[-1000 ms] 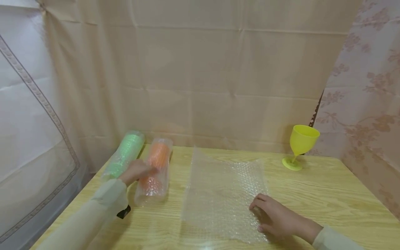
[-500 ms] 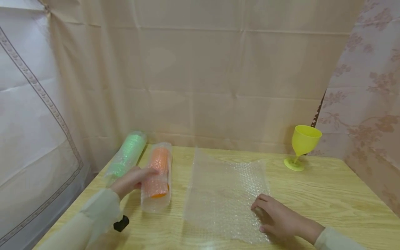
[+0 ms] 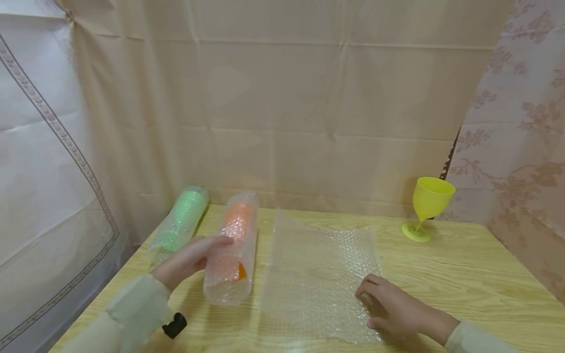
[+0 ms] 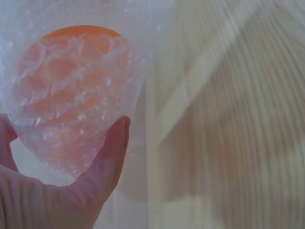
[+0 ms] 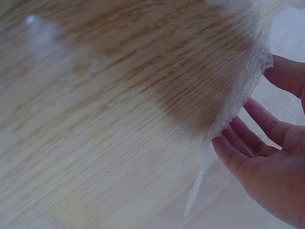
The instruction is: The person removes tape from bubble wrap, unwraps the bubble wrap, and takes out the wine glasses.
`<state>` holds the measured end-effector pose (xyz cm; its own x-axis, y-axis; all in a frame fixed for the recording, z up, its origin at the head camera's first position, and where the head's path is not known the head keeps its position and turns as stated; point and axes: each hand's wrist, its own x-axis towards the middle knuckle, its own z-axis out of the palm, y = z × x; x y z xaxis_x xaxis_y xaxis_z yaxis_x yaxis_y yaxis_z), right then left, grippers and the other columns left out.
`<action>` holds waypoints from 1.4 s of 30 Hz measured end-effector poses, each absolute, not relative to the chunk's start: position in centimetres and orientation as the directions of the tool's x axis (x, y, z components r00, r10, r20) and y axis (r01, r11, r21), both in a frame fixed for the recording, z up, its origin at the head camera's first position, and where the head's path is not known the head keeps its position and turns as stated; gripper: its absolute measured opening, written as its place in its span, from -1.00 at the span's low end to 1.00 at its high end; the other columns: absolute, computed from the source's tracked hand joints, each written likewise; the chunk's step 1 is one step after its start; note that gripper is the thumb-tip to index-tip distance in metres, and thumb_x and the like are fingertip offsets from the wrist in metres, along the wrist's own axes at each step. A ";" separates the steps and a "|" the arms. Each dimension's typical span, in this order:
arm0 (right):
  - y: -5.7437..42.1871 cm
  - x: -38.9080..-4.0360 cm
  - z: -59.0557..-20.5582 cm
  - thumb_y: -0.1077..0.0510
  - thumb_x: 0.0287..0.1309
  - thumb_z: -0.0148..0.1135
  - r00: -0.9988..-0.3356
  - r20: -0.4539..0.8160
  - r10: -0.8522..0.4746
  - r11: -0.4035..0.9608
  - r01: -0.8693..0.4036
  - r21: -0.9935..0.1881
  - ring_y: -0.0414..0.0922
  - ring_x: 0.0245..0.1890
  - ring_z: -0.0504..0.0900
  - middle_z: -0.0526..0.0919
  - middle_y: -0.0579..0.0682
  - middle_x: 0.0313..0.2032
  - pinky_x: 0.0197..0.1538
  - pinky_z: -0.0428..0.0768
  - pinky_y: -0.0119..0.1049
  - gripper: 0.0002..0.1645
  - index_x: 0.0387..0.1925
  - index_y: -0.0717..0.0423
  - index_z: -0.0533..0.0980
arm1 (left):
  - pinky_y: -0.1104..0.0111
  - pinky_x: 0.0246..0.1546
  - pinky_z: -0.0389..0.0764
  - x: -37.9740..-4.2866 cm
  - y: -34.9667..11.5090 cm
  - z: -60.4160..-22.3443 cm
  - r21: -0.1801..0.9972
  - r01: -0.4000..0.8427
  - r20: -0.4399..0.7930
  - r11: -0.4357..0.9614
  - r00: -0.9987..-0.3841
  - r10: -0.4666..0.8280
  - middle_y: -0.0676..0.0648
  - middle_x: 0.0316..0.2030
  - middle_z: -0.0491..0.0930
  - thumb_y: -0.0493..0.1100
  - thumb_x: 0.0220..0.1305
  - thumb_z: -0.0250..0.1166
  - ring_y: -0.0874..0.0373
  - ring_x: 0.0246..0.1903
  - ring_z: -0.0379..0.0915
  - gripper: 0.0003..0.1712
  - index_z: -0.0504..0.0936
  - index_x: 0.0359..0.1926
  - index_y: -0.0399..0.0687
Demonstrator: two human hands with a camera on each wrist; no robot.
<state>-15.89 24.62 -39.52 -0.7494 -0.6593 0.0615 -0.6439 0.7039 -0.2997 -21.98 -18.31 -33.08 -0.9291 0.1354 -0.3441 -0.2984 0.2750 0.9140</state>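
Note:
My left hand (image 3: 194,257) grips a bubble-wrapped orange goblet (image 3: 238,223) from its left side, thumb on top of the wrap. In the left wrist view the goblet's orange bowl (image 4: 71,71) shows through the bubbles, its rim facing away from the hand, with thumb and fingers around its narrow lower part. A flat sheet of clear bubble wrap (image 3: 318,274) lies on the table to the right. My right hand (image 3: 393,306) rests at its right edge, fingers loosely bent; in the right wrist view the fingertips touch the sheet's crinkled edge (image 5: 243,90).
A green item in bubble wrap (image 3: 183,218) lies at the table's left back edge, beside the left hand. A yellow goblet (image 3: 430,201) stands upright at the back right of the wooden table (image 3: 463,274). Beige cloth (image 3: 282,98) hangs behind. A small black object (image 3: 174,325) is beside the left sleeve.
My left hand has taken hold of the wrapped orange goblet and moved it to the right, turning it a little. The right hand and the flat sheet have stayed put.

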 end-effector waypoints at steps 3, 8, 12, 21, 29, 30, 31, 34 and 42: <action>24.7 -15.8 -39.6 -0.05 -0.05 0.45 -0.754 0.052 -0.655 0.709 -0.637 -0.302 -0.12 -0.04 0.52 0.47 -0.14 -0.06 0.05 0.57 -0.10 -0.45 -0.03 -0.01 0.47 | 0.41 -0.19 0.60 -21.7 -17.3 -32.3 0.922 -0.288 -0.336 0.258 -0.928 0.164 -0.01 -0.17 0.65 0.04 0.23 0.21 0.25 -0.25 0.57 -0.35 0.42 0.16 -0.38; 24.8 -15.6 -39.7 -0.05 -0.06 0.45 -0.755 0.056 -0.653 0.711 -0.638 -0.296 -0.13 -0.04 0.52 0.48 -0.14 -0.07 0.04 0.57 -0.10 -0.46 -0.03 -0.02 0.47 | 0.38 -0.11 0.57 -21.1 -15.7 -31.3 0.930 -0.266 -0.321 0.255 -0.925 0.204 -0.01 -0.14 0.65 0.03 0.22 0.22 0.23 -0.19 0.56 -0.42 0.49 0.11 -0.32; 24.9 -15.7 -39.8 -0.04 -0.06 0.46 -0.747 0.079 -0.660 0.703 -0.652 -0.286 -0.15 -0.05 0.52 0.47 -0.15 -0.07 0.03 0.57 -0.13 -0.46 -0.04 -0.01 0.48 | 0.34 -0.05 0.55 -20.9 -14.4 -30.7 0.941 -0.244 -0.300 0.234 -0.922 0.246 -0.03 -0.12 0.63 0.02 0.22 0.21 0.20 -0.16 0.55 -0.45 0.51 0.08 -0.31; 25.1 -15.8 -40.0 -0.04 -0.08 0.47 -0.748 0.107 -0.655 0.704 -0.656 -0.272 -0.15 -0.06 0.52 0.48 -0.15 -0.07 0.04 0.57 -0.12 -0.46 -0.05 0.00 0.48 | 0.21 0.07 0.54 -21.2 -9.8 -29.4 0.946 -0.259 -0.310 0.197 -0.901 0.305 -0.15 0.04 0.59 -0.06 0.22 0.22 0.11 -0.06 0.55 -0.48 0.48 0.14 -0.25; 24.9 -15.9 -39.9 0.00 -0.07 0.47 -0.731 0.134 -0.669 0.688 -0.678 -0.260 -0.15 -0.06 0.51 0.48 -0.14 -0.08 0.03 0.56 -0.14 -0.47 -0.05 0.02 0.48 | 0.43 -0.24 0.55 -21.0 -5.6 -30.5 0.949 -0.244 -0.303 0.197 -0.877 0.373 -0.02 -0.24 0.66 -0.13 0.19 0.23 0.22 -0.28 0.56 -0.61 0.58 -0.03 -0.29; 24.8 -15.9 -39.9 0.01 -0.07 0.46 -0.727 0.137 -0.673 0.684 -0.683 -0.257 -0.15 -0.06 0.52 0.48 -0.14 -0.08 0.03 0.56 -0.13 -0.47 -0.05 0.03 0.48 | 0.43 -0.25 0.55 -21.0 -5.2 -30.8 0.952 -0.240 -0.295 0.189 -0.878 0.376 -0.01 -0.27 0.66 -0.14 0.18 0.23 0.22 -0.31 0.56 -0.61 0.58 -0.04 -0.31; 24.7 -16.0 -39.8 0.01 -0.06 0.46 -0.724 0.138 -0.676 0.682 -0.685 -0.255 -0.14 -0.06 0.52 0.48 -0.13 -0.08 0.03 0.56 -0.12 -0.47 -0.05 0.03 0.48 | 0.43 -0.25 0.56 -21.0 -4.8 -31.0 0.954 -0.239 -0.292 0.182 -0.880 0.374 -0.01 -0.29 0.66 -0.15 0.18 0.22 0.23 -0.32 0.56 -0.62 0.58 -0.05 -0.33; 24.6 -16.1 -39.7 0.01 -0.06 0.45 -0.726 0.126 -0.676 0.683 -0.682 -0.262 -0.12 -0.05 0.53 0.48 -0.13 -0.07 0.05 0.56 -0.11 -0.47 -0.04 0.04 0.47 | 0.39 -0.21 0.58 -21.2 -3.9 -32.0 0.961 -0.223 -0.271 0.165 -0.885 0.379 -0.05 -0.27 0.68 -0.17 0.18 0.22 0.22 -0.32 0.56 -0.62 0.58 -0.06 -0.37; 24.7 -16.0 -39.9 0.06 -0.14 0.48 -0.701 0.179 -0.690 0.660 -0.711 -0.242 -0.12 -0.09 0.54 0.50 -0.11 -0.11 0.02 0.58 -0.13 -0.46 -0.08 0.07 0.48 | 0.34 -0.17 0.61 -21.3 -2.2 -34.8 0.954 -0.244 -0.294 0.175 -0.881 0.371 -0.05 -0.26 0.67 -0.16 0.11 0.29 0.18 -0.30 0.55 -0.66 0.62 -0.13 -0.31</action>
<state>-16.03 24.71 -39.93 -0.7010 -0.6904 0.1786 -0.7115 0.6598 -0.2418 -21.25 -2.19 -34.82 -0.8809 0.3713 -0.2935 -0.2441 0.1749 0.9538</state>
